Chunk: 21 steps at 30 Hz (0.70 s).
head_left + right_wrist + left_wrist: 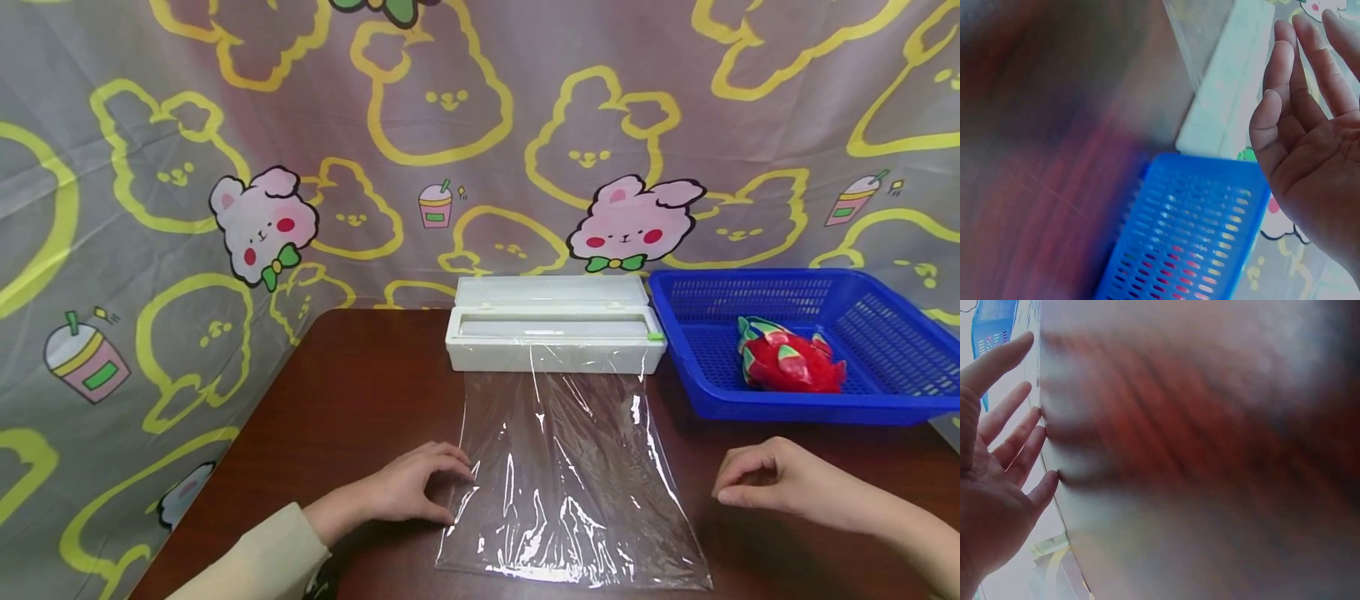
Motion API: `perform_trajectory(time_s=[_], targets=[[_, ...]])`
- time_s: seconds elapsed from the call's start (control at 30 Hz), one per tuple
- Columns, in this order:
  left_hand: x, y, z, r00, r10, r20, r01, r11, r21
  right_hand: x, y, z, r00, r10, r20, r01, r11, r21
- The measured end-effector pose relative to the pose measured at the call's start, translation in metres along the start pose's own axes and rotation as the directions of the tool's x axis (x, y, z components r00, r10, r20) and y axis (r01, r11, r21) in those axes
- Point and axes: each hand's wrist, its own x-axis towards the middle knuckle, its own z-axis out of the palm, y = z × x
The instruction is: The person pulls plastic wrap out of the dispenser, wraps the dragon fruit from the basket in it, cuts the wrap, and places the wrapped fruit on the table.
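A sheet of clear plastic wrap [555, 483] lies spread on the table, running toward me from a white wrap dispenser [555, 357] whose lid [551, 291] is raised. My left hand [408, 483] is at the sheet's left edge, fingers loosely bent and fingertips right at the film. In the left wrist view the fingers of that hand [997, 462] are spread and grip nothing. To the right of the sheet, apart from it, my right hand [795, 487] hovers with relaxed, slightly bent fingers and holds nothing. The right wrist view shows its palm [1316, 156] bare.
At the back right a blue plastic basket [810, 407] stands beside the dispenser, with a red and green plush dragon fruit [795, 362] inside. A green slider [656, 337] sits at the dispenser's right end. Behind the dark wooden table [352, 375] hangs a patterned curtain [450, 100].
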Motion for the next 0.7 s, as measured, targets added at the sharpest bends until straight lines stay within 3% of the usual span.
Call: perform_trajectory(time_s=[0.33,0.47,0.7], targets=[[0.001,0.000,0.002,0.999,0.025,-0.028,-0.024,0.999,0.048,0.003,-0.009,-0.023,0.998,0.038,-0.059,-0.045,0.991,-0.126],[0.002,-0.001,0.003,0.999,0.040,-0.030,-0.037,0.995,0.093,0.005,-0.012,-0.030,0.995,0.066,-0.070,-0.076,0.987,-0.144],[0.003,-0.001,0.002,0.999,0.038,-0.023,-0.036,0.996,0.088,0.009,-0.016,-0.043,0.991,0.110,-0.077,-0.122,0.977,-0.172]])
